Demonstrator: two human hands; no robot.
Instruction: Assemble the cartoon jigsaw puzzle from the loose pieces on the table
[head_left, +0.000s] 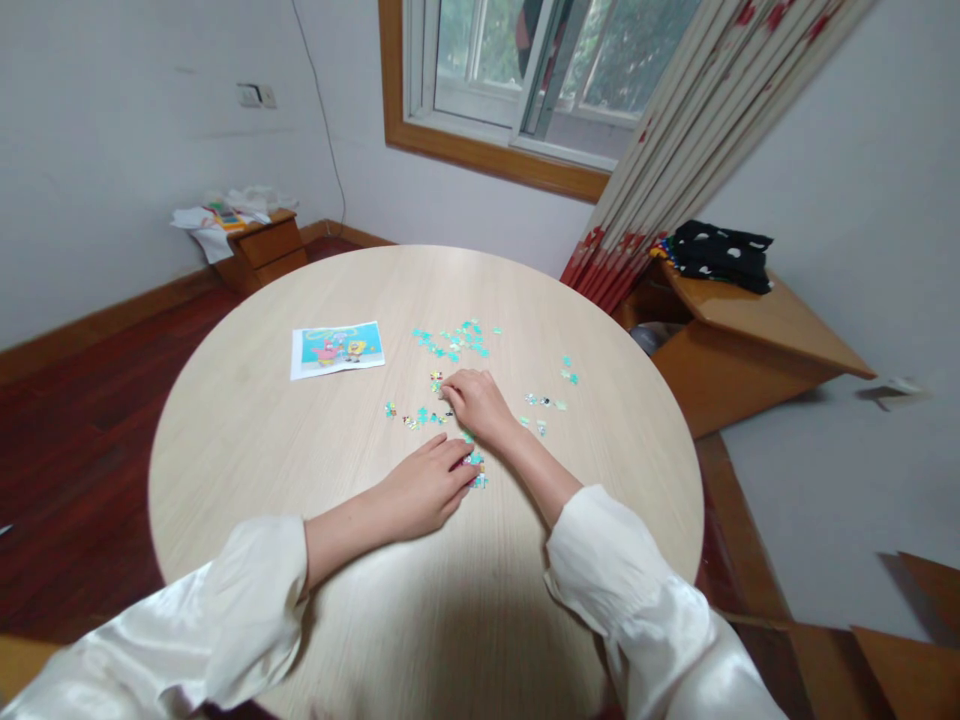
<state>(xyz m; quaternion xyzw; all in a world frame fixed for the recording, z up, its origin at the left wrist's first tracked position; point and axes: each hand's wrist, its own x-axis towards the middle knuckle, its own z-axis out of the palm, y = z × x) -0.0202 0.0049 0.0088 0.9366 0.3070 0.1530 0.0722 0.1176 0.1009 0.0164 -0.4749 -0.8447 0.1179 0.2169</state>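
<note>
Puzzle pieces (454,352), middle of table (247,430): step appears to be arranging by hand.
Left hand (424,488): fingers slightly spread over the near cluster (478,482); grip underneath hidden, cannot tell. Right hand (477,403): fingertips gathered at loose pieces (436,377) farther off; cannot tell if 1 is pinched. Next move likely calls for a fine pinch. Picture sheet (341,350) left. Far-right cabinet (757,362): open compartment (664,303) holds a greyish item (654,337), unclear.

Round table (240,450) with puzzle pieces (453,356), picture (339,350)
</note>
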